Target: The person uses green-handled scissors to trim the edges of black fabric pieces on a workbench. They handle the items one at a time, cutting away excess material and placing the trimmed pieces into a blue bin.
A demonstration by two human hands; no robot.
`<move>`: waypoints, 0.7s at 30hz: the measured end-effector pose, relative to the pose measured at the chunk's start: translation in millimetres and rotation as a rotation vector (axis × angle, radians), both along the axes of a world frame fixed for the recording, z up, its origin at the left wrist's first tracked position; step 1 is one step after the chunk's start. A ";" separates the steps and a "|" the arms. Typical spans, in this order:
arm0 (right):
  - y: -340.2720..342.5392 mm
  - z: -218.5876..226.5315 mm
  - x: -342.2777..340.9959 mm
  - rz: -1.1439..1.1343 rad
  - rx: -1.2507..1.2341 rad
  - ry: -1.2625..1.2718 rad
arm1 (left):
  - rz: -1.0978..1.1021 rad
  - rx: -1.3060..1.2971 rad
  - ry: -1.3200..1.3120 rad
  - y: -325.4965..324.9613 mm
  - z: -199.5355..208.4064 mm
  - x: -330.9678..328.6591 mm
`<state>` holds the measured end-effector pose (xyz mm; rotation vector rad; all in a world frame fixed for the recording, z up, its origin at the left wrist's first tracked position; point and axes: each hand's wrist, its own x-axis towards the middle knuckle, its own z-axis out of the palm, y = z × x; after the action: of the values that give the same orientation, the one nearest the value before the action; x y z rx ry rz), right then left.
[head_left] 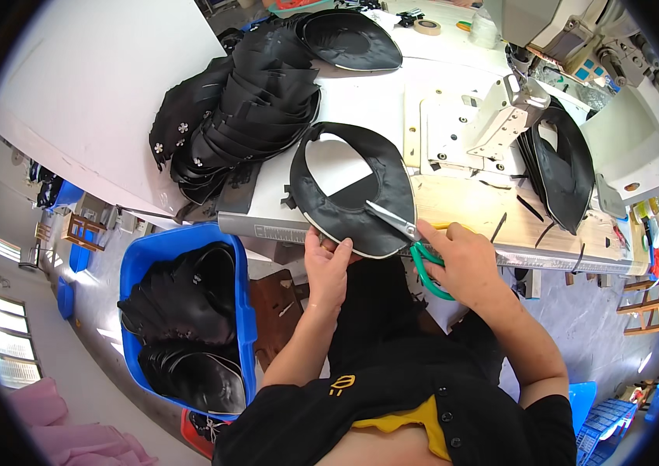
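A black leather piece, ring-shaped like a shoe upper (391, 167) with a pale piped edge, lies at the table's front edge. My left hand (326, 268) pinches its near edge between thumb and fingers. My right hand (457, 264) grips a pair of scissors (388, 216) by its green handle. The steel blades point left and lie over the piece's right part; whether they touch the leather I cannot tell. A bit of yellow shows behind the right hand's fingers.
A heap of stacked black pieces (260, 109) lies at the back left. The sewing machine (500, 128) stands right of centre, with more black pieces (558, 167) beyond it. Dark strips (530, 208) lie on the wooden board (454, 202). A blue bin (246, 311) of black pieces stands lower left.
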<state>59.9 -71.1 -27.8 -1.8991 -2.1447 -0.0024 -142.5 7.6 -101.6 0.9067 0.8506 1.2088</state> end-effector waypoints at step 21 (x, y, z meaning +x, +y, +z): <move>-12.9 -5.9 3.5 -0.127 -0.160 1.111 | 0.207 0.955 0.692 -12.2 51.9 17.2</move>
<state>63.4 -83.9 -33.7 -1.5038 -1.2667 0.9684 -125.4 -4.6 -49.6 2.1362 0.9026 1.5257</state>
